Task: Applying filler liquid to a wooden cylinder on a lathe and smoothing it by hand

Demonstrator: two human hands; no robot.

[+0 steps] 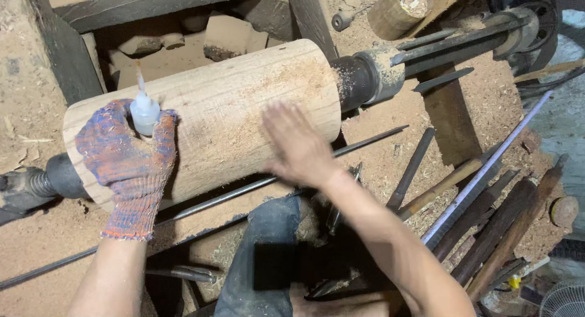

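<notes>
A thick pale wooden cylinder (231,103) is mounted on a lathe, dusted with sawdust. My left hand (125,158), in a blue and orange knit glove, rests on the cylinder's left end and grips a small white squeeze bottle (144,113) with its thin nozzle pointing up. My right hand (298,146) is bare and blurred, fingers spread flat against the cylinder's middle. The lathe's dark drive end (365,79) holds the cylinder on the right, and a dark centre (58,177) holds it on the left.
A long steel rod (244,189) runs along the front as a tool rest. Several long-handled turning chisels (487,213) lie on the sawdust-covered bench at the right. Wood blocks (225,36) sit behind the lathe. A short log (399,9) lies at the top.
</notes>
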